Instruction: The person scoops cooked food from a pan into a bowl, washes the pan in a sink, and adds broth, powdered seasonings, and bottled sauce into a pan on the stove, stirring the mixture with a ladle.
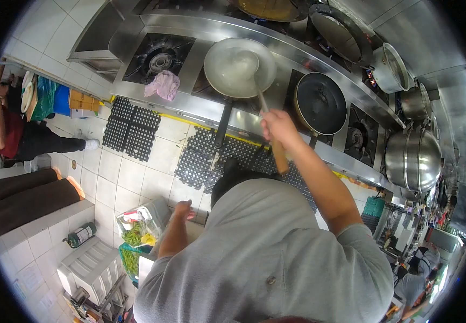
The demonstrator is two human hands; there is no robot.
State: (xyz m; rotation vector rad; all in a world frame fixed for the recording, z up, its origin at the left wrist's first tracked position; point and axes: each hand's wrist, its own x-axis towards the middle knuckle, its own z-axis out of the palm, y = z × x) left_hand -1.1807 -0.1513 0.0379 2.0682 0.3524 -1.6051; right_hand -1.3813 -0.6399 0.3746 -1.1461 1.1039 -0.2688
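1. From my head view, my right hand (278, 127) is closed round a long ladle with a steel shaft, round metal bowl and brown wooden handle (280, 158).
2. Just beyond those fingers sits a pale silver, round metal pan (223, 82), the ladle's bowl inside it; I can't tell what the pan contains.
3. I'd judge light, level pressure best: the pan's long black handle, left of my fingers, is unheld, so hard pushing might slide it.
4. My left hand (183, 210) hangs loosely parted, apparently holding nothing.
5. Right of my gripping fingers lies a smooth, dark, round frying pan (321, 103); farther left, a crumpled pink cloth (163, 85).
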